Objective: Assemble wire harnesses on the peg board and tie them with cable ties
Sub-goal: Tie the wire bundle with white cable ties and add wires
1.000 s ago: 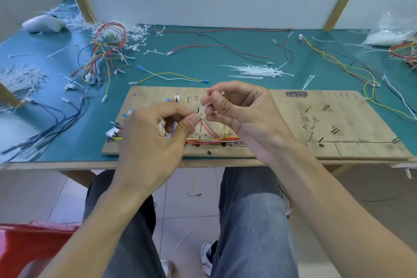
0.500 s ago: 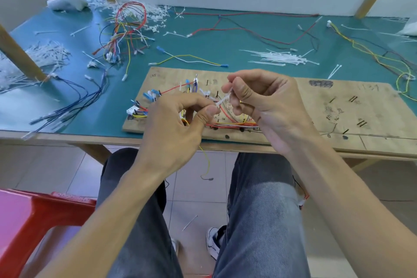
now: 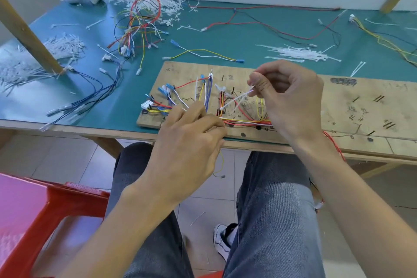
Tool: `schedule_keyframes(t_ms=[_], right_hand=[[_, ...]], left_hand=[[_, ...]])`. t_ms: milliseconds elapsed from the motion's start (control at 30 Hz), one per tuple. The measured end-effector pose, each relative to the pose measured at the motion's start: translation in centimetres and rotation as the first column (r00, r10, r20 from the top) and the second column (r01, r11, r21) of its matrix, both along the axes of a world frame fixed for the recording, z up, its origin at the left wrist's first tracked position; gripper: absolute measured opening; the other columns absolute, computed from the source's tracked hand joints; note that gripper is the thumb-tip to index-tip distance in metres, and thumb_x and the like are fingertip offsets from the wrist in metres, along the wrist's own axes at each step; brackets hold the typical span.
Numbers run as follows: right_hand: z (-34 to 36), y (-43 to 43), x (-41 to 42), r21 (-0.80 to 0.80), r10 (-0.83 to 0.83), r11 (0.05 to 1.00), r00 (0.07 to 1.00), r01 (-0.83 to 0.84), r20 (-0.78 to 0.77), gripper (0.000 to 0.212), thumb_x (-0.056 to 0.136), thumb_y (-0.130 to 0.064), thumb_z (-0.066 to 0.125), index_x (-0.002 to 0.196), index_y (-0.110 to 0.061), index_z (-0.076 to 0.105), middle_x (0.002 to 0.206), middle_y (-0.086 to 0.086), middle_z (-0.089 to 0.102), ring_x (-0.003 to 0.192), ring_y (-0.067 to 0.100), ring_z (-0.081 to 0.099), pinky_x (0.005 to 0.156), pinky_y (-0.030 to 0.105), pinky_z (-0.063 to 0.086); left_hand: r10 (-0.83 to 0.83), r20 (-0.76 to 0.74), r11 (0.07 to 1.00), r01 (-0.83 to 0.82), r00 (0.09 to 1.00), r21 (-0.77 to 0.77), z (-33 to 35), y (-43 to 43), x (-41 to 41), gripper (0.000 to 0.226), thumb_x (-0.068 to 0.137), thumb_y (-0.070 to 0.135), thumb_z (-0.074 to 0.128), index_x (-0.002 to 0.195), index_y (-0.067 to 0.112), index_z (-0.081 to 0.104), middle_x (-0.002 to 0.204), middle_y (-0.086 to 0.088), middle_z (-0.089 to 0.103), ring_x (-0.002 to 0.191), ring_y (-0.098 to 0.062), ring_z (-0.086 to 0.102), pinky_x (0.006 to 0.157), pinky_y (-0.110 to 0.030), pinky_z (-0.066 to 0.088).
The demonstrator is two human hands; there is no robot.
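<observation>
A teal mat is covering the surface (image 3: pixel 248 36), which is standing against a pale wall between wooden posts. A flat rectangular plywood peg board (image 3: pixel 338 106) is lying along its near edge. A harness of red, yellow, white and blue wires (image 3: pixel 243 121) is running between small dark pegs on the board's left half and ending at a white multi-pin connector (image 3: pixel 146 105).

The right hand (image 3: pixel 291 99) is pinching one end of a thin white plastic cable tie (image 3: pixel 237 99) between thumb and forefinger, above the board. The tie is slanting down and left to the wires beside a peg. The left hand (image 3: pixel 191 133) is curling its fingers over the wire run at the board's front edge (its back is facing the camera, so I cannot tell whether it is gripping wires or only pressing them).

The routing on the left half is looking largely done, and tying appears to be under way, with this tie not yet drawn tight or trimmed. The board's right half is carrying pegs without wires. A heap of spare white cable ties (image 3: pixel 297 53) and a loose tangle of coloured wires (image 3: pixel 140 22) are lying behind the board, so more harnesses are probably waiting.

Faint handwritten figures and marks are scattered across the board, too small to read, and a dark scribbled patch (image 3: pixel 344 81) is sitting near its far edge. No brand is showing.
</observation>
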State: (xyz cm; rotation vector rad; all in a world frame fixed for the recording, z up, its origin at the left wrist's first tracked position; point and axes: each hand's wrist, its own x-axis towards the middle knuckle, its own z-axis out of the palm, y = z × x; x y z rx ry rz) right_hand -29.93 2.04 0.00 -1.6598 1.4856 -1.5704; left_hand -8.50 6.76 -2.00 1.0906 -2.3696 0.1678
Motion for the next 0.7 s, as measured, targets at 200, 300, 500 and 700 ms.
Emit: schedule_keyframes(t_ms=[200,300,500,700], right_hand=[[-0.6,-0.5,1.0,0.104,0.146,0.986,0.980,-0.133,-0.131,0.007,0.095,-0.009,0.074,0.089,-0.012,0.073,0.073,-0.003,0.076,0.062,0.012,0.073,0.061,0.027,0.059],[-0.3,-0.8,0.9,0.120,0.212,0.974,0.965,-0.194,-0.157,0.011,0.097,-0.006,0.070,0.090,-0.013,0.071,0.073,0.001,0.075,0.066,0.018,0.074,0.061,0.035,0.059],[0.1,-1.3,1.0,0.139,0.266,0.959,0.953,-0.247,-0.144,0.010,0.098,0.001,0.066,0.092,-0.007,0.068,0.073,0.007,0.071,0.062,0.022,0.073,0.058,0.041,0.059],[-0.1,-1.2,1.4,0.181,0.311,0.942,0.939,-0.283,-0.146,0.010,0.096,0.000,0.071,0.090,-0.007,0.070,0.073,0.003,0.073,0.062,0.020,0.074,0.059,0.020,0.055]], left_hand=[[-0.011,-0.020,1.000,0.011,1.000,-0.005,-0.4,-0.4,0.2,0.012,0.094,0.023,0.072,0.101,0.022,0.080,0.108,0.015,0.072,0.099,-0.024,0.056,0.080,-0.043,0.040],[-0.031,-0.097,0.999,0.034,0.995,0.029,-0.7,-0.6,0.4,0.008,0.092,0.021,0.077,0.099,0.023,0.078,0.105,0.015,0.071,0.100,-0.022,0.058,0.082,-0.038,0.037],[-0.036,-0.199,0.995,0.054,0.979,0.086,-0.8,-1.1,0.6,0.012,0.090,0.017,0.078,0.093,0.024,0.068,0.098,0.015,0.066,0.098,-0.018,0.056,0.083,-0.043,0.040],[-0.062,-0.172,0.992,0.079,0.983,0.093,-0.8,-1.5,-0.1,0.007,0.093,0.021,0.075,0.098,0.024,0.073,0.102,0.014,0.067,0.099,-0.020,0.057,0.083,-0.044,0.041]])
